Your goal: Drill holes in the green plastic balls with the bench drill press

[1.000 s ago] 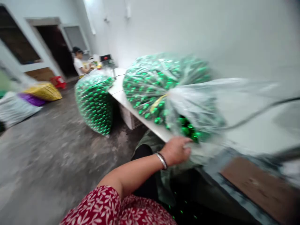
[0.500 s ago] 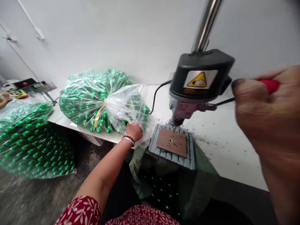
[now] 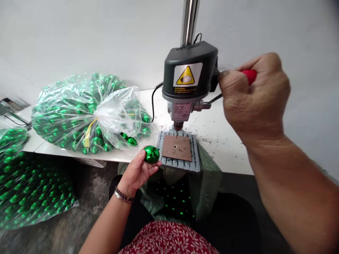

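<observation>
My left hand [image 3: 139, 173] holds a shiny green bauble [image 3: 152, 154] between thumb and fingers, just left of the drill press base [image 3: 196, 155]. Wrapped round the red-ended lever of the drill press is my right hand [image 3: 258, 95], with the red knob [image 3: 249, 76] showing between thumb and fingers. The drill press head [image 3: 186, 74] is black and grey with a yellow warning label. Its bit [image 3: 177, 134] points down over a square brown board [image 3: 181, 152] with a small hole, the tip apart from the board.
A clear plastic bag of green baubles [image 3: 69, 116] lies on the white table [image 3: 222, 141], left of the drill press. Another bag of baubles [image 3: 34, 190] stands at the lower left. Dark shavings surround the base. Below the table edge hangs a greenish bag [image 3: 209, 173].
My left hand has come away from the opening of the bag on the table and now holds a green bauble near the base. The right hand stays on the lever; the view has turned right.
</observation>
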Motion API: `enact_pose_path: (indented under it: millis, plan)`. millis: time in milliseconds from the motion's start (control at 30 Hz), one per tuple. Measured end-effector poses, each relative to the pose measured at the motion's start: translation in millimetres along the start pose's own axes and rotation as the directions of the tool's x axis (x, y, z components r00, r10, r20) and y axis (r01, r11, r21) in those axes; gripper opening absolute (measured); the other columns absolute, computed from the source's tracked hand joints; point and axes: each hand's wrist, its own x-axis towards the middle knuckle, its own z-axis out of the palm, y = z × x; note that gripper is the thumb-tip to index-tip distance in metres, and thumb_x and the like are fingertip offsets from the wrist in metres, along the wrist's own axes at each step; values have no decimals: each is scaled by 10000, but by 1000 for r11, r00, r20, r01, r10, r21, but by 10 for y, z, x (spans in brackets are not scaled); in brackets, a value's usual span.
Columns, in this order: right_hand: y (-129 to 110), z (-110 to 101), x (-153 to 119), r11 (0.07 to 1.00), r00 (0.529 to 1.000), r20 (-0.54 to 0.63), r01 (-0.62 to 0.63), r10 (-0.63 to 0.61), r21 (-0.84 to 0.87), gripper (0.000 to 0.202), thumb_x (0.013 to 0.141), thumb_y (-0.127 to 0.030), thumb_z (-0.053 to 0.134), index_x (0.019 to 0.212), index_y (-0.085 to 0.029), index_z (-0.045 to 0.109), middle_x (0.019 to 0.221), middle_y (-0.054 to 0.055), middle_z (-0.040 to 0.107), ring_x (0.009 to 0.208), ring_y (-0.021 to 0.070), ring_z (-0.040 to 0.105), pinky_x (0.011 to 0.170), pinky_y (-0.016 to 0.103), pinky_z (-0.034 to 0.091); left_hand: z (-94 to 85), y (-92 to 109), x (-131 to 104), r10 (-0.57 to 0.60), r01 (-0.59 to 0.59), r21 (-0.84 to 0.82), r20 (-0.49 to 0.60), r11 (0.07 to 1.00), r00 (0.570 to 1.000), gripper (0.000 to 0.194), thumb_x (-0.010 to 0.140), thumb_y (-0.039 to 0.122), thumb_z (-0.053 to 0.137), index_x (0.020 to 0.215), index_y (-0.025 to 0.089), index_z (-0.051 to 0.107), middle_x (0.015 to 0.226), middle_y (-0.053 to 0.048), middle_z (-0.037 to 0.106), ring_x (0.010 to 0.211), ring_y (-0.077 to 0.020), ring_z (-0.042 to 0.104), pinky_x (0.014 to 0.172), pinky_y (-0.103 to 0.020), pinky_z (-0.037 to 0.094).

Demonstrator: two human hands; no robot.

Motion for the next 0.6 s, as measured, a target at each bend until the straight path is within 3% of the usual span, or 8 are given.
enact_pose_path:
  millis: [133,233,367,500,600]
  plan:
    - [12,3,8,999,999,-1,42,-42,26,266,891,-411,529,808,-159,508,704,-68,458,684,12,411,749,265,383,165,-49,192,-38,39,-21,48,999,998,581,641,396,848,1083,221,513,1001,-32,692,911,-232,726,814,-341,566]
    - [29,22,14,993,997,-23,75,-73,93,222,876,-341,547,790,-165,444,680,-85,440,634,-4,357,707,217,352,190,-33,331,77,-76,231,8,970,997,547,659,347,817,1104,193,538,1010,-36,667,924,-200,683,817,-324,541]
    - [-13,28,16,990,1000,-7,-9,10,143,226,859,-268,586,771,-166,404,650,-91,406,613,-1,340,666,187,309,130,-40,544,292,-258,638,54,725,955,530,662,256,784,1124,171,539,968,-9,624,893,-140,595,806,-267,484]
    - [-72,9,20,986,997,38,-74,69,151,235,874,-260,583,773,-178,388,639,-85,405,607,20,347,648,198,303,67,-52,728,269,-316,795,200,518,942,538,722,297,715,1191,181,478,919,14,590,777,-126,559,714,-266,471]
    - [-75,4,27,985,997,55,-62,54,161,238,876,-257,575,771,-188,372,645,-79,401,603,32,332,653,206,321,51,-48,801,261,-383,868,308,317,915,524,761,320,678,1226,173,487,980,-22,620,831,-164,597,781,-319,503]
